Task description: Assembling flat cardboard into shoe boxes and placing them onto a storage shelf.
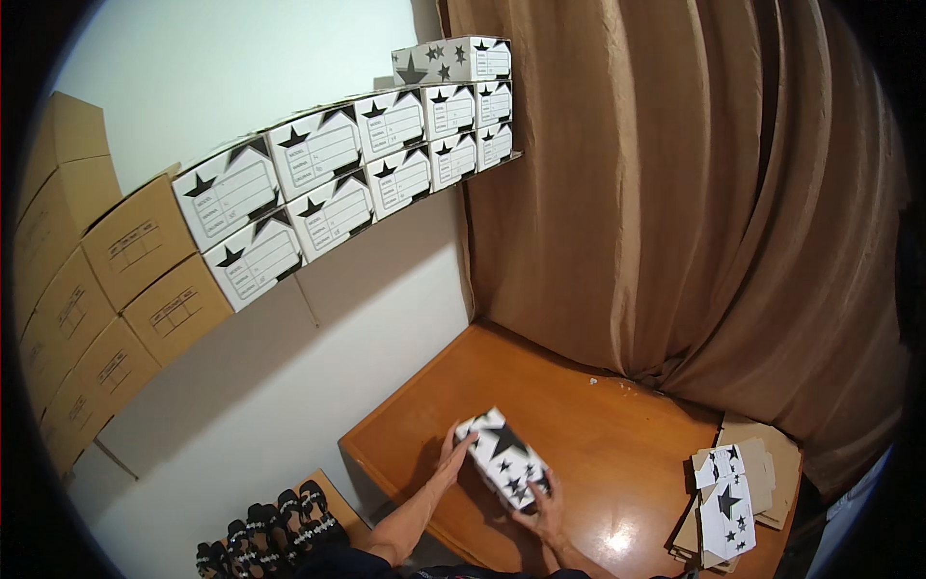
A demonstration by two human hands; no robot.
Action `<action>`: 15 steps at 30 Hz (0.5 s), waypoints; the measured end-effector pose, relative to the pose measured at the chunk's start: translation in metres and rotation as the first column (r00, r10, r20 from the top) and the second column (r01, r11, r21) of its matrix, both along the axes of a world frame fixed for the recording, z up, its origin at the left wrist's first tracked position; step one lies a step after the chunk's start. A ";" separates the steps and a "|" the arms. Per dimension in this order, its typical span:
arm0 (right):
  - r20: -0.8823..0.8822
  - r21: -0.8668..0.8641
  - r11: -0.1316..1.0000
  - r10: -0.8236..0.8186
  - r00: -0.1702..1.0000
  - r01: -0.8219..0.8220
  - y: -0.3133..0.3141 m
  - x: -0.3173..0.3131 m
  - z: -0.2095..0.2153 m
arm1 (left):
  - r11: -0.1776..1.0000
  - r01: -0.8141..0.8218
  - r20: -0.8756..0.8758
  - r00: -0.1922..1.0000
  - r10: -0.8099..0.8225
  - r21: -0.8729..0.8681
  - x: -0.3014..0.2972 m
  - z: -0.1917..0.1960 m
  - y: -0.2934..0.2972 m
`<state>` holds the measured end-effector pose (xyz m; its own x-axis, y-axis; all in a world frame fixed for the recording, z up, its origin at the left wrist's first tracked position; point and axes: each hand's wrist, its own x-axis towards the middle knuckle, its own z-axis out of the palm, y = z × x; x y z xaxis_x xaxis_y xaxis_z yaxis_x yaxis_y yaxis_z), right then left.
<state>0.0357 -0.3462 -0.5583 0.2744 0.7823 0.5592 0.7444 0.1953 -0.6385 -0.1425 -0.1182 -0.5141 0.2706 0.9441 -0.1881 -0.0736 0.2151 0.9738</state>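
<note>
Between my hands is a closed white shoe box printed with black stars, tilted over the wooden table. My left hand grips its far left end, fingers on the side and edge. My right hand holds the near right end, with the fingers along the corner. The underside of the box is hidden, so I cannot tell whether it touches the tabletop.
Flattened white star-printed cardboard lies on brown cardboard sheets at the table's right. Several black sandals stand at lower left. A wall shelf carries white star boxes and brown boxes. A brown curtain hangs behind the table.
</note>
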 end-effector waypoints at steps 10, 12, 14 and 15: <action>0.007 0.821 0.570 -0.085 0.996 0.043 0.150 0.136 0.379 | 0.390 0.235 -0.309 0.941 0.140 0.891 0.034 0.305 0.000; -0.032 0.823 0.566 -0.033 0.999 0.045 0.174 0.147 0.471 | 0.116 0.325 -0.344 0.851 0.398 0.939 0.043 0.376 0.004; -0.054 0.790 0.613 0.050 0.997 0.013 0.188 0.121 0.555 | -0.122 0.388 -0.223 0.728 0.648 0.914 0.033 0.448 0.020; 0.000 0.809 0.586 -0.063 0.998 0.037 0.204 0.126 0.586 | -0.172 0.409 -0.166 0.669 0.725 0.896 0.037 0.483 0.024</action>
